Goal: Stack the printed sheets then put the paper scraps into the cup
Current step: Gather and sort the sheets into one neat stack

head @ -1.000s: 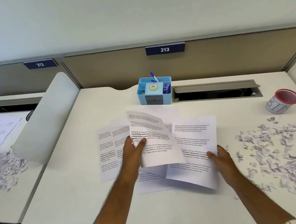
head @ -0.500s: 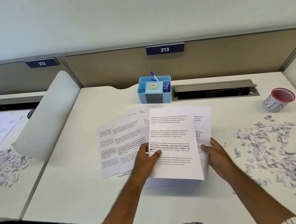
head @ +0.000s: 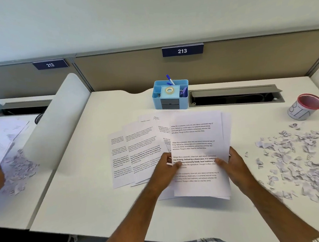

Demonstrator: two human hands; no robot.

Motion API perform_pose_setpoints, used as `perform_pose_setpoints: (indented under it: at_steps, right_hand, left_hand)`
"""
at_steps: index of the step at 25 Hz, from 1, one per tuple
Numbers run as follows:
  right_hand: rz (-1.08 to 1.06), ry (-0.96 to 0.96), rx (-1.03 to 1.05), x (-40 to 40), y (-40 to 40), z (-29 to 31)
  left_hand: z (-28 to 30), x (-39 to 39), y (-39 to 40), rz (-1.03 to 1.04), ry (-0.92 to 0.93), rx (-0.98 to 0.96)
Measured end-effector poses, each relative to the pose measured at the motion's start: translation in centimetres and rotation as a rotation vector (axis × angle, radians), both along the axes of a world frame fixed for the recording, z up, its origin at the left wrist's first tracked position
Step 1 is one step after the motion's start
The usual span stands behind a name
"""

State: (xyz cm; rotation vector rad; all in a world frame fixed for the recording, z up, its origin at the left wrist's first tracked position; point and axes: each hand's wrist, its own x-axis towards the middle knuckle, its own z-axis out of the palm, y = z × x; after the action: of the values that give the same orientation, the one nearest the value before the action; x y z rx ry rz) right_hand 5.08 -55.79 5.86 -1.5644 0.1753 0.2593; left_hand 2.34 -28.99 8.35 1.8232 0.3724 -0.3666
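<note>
desk [head: 96, 204]: white, bearing everything | printed sheets [head: 198, 148]: small pile gripped near desk centre, others fanned flat at its left | paper scraps [head: 299, 160]: scattered along right side | left hand [head: 165, 170]: fingers clamped on pile's left edge | right hand [head: 233, 165]: clamped on right edge | cup [head: 305, 108]: red-rimmed, tilted, far right, beyond scraps

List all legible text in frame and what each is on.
"213": blue sign on the partition.
"212": blue sign on the left partition.
"Village life is a peaceful, close-knit...": top printed sheet, held by left hand and right hand; finer lines blurred.
Cup: dark strokes, unreadable.
</note>
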Motion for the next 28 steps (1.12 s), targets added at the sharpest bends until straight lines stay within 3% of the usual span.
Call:
perform_pose_setpoints:
  at_steps: [3,5,9,13,19,28]
  right_hand:
    - [-0.045,-0.022,-0.005,0.1,0.0,0.0]
    - [-0.058,-0.023,0.0,0.0,-0.3,-0.2]
    - [-0.058,0.001,-0.017,-0.1,-0.4,-0.6]
    - [-0.061,0.034,-0.055,-0.3,-0.4,-1.0]
    - [-0.068,0.074,-0.091,0.0,-0.2,-1.2]
    - [-0.001,0.098,-0.107,1.1,-0.9,-3.6]
  left_hand:
    - [-1.9,1.0,2.3,0.253,0.013,0.121]
    - [-3.6,1.6,4.4,0.404,0.059,0.313]
    - [-6.3,1.8,7.8,0.466,0.288,0.62]
    - [-7.7,2.2,8.6,0.442,0.336,0.754]
    - [-8.1,3.0,9.6,0.467,0.337,0.69]
    - [-7.2,2.9,12.0,0.572,0.121,0.315]
